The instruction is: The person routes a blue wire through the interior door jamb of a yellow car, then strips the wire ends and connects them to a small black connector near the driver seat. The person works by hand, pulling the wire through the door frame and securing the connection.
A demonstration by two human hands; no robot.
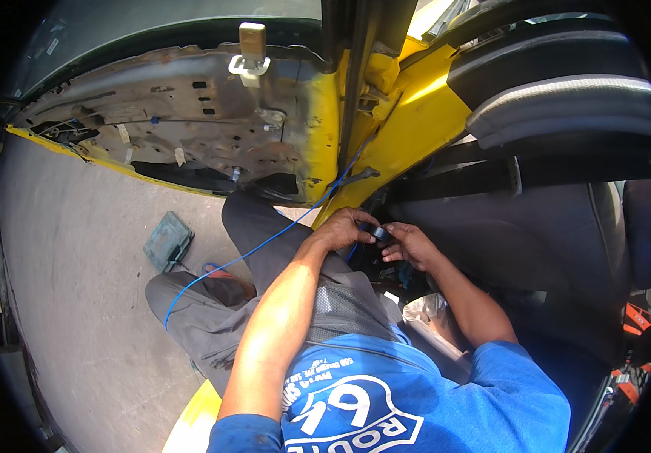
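My left hand and my right hand meet in front of my lap, fingers closed on a small, round black roll of tape between them. The left thumb and fingers grip its left side, while the right fingertips pinch at its right edge. A thin blue wire crosses over my leg and left wrist side, running up to the yellow door pillar. Some of it hangs just below the hands, where its end is hidden in shadow.
An open yellow car door with its inner panel off stands ahead on the left. A teal case lies on the concrete ground. Grey seats fill the right. Orange-and-black tools lie at far right.
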